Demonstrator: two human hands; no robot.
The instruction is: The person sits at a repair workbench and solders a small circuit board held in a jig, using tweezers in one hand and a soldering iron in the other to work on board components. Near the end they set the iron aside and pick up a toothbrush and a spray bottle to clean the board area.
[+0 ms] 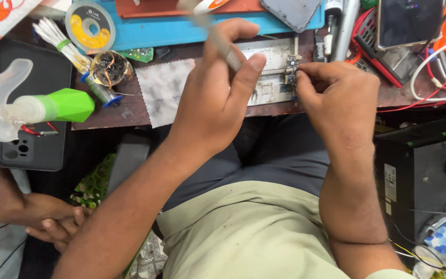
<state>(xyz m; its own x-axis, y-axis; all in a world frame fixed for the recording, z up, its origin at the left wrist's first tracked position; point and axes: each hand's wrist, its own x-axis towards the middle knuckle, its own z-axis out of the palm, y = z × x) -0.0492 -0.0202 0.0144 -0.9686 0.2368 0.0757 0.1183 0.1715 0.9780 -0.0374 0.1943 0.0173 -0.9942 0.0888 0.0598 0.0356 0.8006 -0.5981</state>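
Note:
My left hand (pixel 218 95) is closed around a thin metal tool with a knurled grip (pixel 228 54); its upper end is blurred near the top of the view. My right hand (pixel 336 90) pinches a small dark circuit board (pixel 291 68) between thumb and fingertips. The board rests at the right edge of a worn white work pad (pixel 269 85) on the brown bench. The two hands are close together over the pad, and the tool's tip is hidden behind my left hand.
A clear spray bottle with a green collar (pixel 52 106) lies over a black phone (pixel 27 150) at left. Cotton swabs (pixel 60 41), a solder spool (pixel 90 23), a glass jar (pixel 110 68), a grey cloth (pixel 163 88) and a blue mat (pixel 181 28) lie behind. Red and white cables (pixel 434 77) lie at right. Another person's hands (pixel 52 222) rest at lower left.

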